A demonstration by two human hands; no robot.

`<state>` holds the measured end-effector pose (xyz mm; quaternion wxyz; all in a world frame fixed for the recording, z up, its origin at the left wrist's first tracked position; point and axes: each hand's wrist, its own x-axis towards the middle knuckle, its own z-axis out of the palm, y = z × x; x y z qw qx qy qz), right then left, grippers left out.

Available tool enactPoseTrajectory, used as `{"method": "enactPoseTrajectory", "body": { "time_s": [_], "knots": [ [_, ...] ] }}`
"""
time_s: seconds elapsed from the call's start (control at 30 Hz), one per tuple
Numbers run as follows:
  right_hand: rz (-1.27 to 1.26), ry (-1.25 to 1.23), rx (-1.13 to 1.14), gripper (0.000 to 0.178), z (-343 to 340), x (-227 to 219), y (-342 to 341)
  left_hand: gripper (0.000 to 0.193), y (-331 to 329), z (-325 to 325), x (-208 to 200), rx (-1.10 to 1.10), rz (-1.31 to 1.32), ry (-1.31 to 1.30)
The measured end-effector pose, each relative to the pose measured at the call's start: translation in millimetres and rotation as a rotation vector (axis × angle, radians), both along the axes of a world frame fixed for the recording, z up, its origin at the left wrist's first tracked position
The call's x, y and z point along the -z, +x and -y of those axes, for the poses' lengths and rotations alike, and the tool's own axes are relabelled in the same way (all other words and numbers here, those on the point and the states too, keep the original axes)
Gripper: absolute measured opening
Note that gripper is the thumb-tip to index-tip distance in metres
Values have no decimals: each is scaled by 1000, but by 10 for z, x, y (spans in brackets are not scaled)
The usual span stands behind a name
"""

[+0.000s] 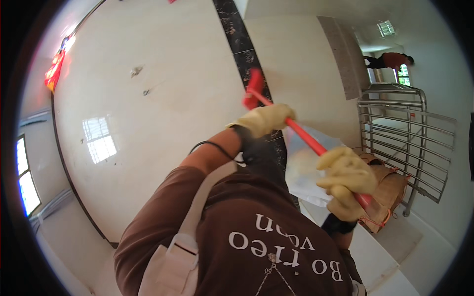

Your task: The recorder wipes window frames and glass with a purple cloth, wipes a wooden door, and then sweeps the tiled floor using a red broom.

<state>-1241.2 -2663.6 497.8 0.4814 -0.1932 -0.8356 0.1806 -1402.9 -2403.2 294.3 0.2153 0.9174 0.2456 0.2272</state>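
Both my hands wear cream-coloured gloves and grip the red handle of a broom [306,135]. Closed round the handle nearer its head is my left hand [266,120]. Farther up, towards the handle's upper end, my right hand [348,175] has its fingers wrapped about it. The handle slants from the lower right to the upper left. Its red broom head [253,89] is over a dark marbled floor strip [237,32] and smeared by motion, so its bristles cannot be made out. A whitish plastic bag [303,172] lies partly behind the handle, between my hands.
Small scraps of debris [136,71] dot the glossy pale floor [168,44] on the left. At the right stands a metal rail frame [410,143], with a brown sheet-like thing [387,190] beside it. Another person [392,60] in a red top is farther off.
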Motion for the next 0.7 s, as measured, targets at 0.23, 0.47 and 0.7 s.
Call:
{"method": "enactPoseTrajectory", "body": {
  "time_s": [0.23, 0.47, 0.7],
  "knots": [
    [-220, -83, -69, 29, -422, 322, -20, 7, -926, -93, -55, -245, -48, 74],
    [1, 317, -427, 22, -331, -922, 1040, 16, 764, 143, -1012, -30, 345, 214],
    [418, 118, -165, 23, -1017, -1045, 395, 11, 1131, -680, -496, 196, 476, 53]
  ]
}}
